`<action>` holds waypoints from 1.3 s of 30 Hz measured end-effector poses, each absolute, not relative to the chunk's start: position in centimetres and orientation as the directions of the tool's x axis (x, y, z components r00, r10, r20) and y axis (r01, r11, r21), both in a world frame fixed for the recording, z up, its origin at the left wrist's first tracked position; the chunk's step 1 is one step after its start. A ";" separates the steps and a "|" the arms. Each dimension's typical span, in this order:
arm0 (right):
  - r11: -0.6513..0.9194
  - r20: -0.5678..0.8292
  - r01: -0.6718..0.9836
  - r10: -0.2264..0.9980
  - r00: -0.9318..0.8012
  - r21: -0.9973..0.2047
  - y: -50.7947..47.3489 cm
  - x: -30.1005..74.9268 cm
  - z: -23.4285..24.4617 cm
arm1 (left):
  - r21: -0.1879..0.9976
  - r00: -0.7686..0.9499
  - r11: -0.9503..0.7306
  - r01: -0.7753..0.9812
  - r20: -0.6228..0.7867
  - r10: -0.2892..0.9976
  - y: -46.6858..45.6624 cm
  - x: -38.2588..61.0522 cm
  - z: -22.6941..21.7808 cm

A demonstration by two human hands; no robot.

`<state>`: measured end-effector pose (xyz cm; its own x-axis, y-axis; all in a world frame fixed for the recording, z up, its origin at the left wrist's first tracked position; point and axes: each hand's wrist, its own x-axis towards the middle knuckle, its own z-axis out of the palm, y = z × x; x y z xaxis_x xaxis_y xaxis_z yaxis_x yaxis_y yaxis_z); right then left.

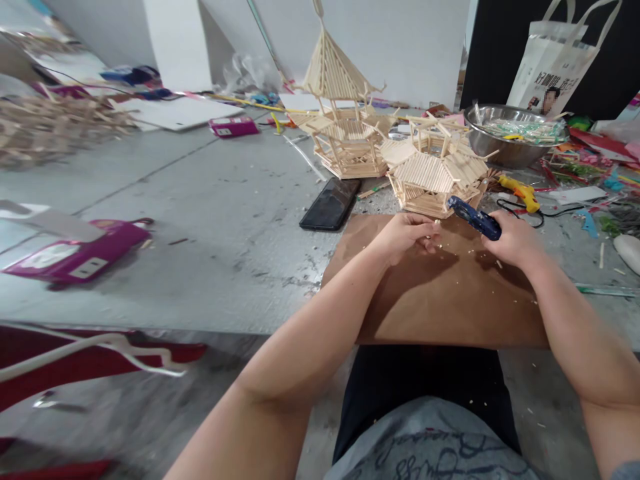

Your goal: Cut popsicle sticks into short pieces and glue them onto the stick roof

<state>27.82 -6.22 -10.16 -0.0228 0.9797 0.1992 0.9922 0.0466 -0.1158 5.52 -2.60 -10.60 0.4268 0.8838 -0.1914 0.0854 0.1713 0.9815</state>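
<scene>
My right hand (515, 239) is closed around a dark blue hand tool (474, 217) with pale smudges; its exact kind is unclear. The tool points left, towards the front of a small wooden-stick pavilion model (425, 172) that has a six-sided roof with an open top. My left hand (409, 235) is closed in a pinch just in front of that model, with a short pale stick piece (437, 223) at the fingertips. Both hands are above a brown board (450, 300) scattered with tiny stick offcuts.
Behind stands a taller stick pavilion (345, 127) with a pointed roof. A black phone (330, 204) lies left of the board. To the right are a yellow glue gun (521, 192) with its cord and a metal bowl (515, 143) of sticks. A purple box (83, 250) sits at left.
</scene>
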 end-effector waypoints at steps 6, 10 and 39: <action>0.026 0.207 0.990 0.978 0.003 -0.139 -6.0 28.1 -10.3 | 0.806 0.511 -0.371 0.461 0.100 0.853 -3.0 5.9 -11.1; 0.026 0.200 0.989 0.980 0.003 -0.143 -6.1 27.9 -10.3 | 0.586 0.615 -0.539 0.605 0.086 0.784 -3.5 6.1 -11.4; 0.028 0.215 0.989 0.977 0.004 -0.147 -5.7 28.2 -10.8 | 0.258 0.540 -0.568 0.782 0.175 0.823 -2.5 5.6 -12.3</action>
<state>28.17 -5.72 -10.78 0.0040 0.9766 0.2150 0.9887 0.0284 -0.1472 5.64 -2.47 -12.26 0.5402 0.8232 0.1746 0.7819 -0.5678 0.2575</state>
